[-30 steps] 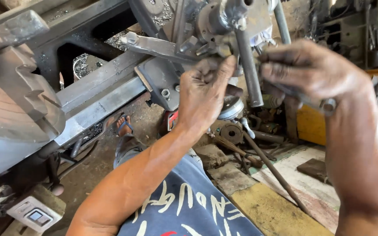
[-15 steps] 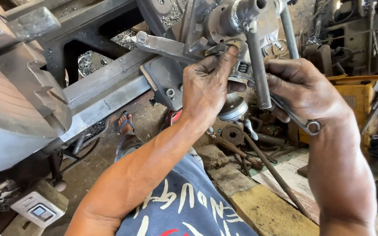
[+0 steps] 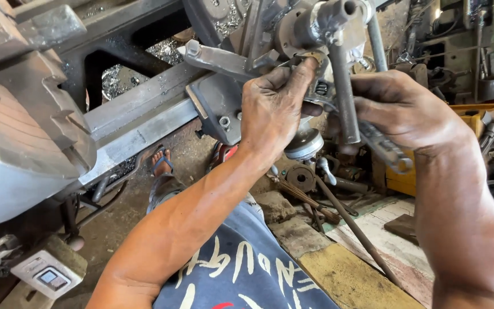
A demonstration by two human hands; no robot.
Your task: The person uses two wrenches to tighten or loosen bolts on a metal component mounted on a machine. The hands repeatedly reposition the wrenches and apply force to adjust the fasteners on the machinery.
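My left hand [image 3: 273,109] reaches up to the grey machine head [image 3: 315,26], its fingertips pressing a small nut or fitting just below the round shaft end. My right hand [image 3: 398,109] is closed around an adjustable wrench [image 3: 387,151]; the wrench's jaw end sits by the fitting, between my two hands, and its handle sticks out below my fist. A vertical steel rod [image 3: 344,97] hangs from the machine head between the hands. A round metal knob [image 3: 304,144] shows just under my left hand.
A heavy grey lathe bed [image 3: 138,109] and chuck body [image 3: 24,131] fill the left. Below lie metal parts, a long rod [image 3: 353,229], a yellow board [image 3: 355,280], a yellow crate [image 3: 464,114] and a small box with a screen [image 3: 50,274]. My sandalled foot [image 3: 161,163] rests on the dirt floor.
My right hand has dropped and closed in toward the rod, bringing the wrench up to the fitting. My left hand has stayed on the fitting, and the view has moved closer.
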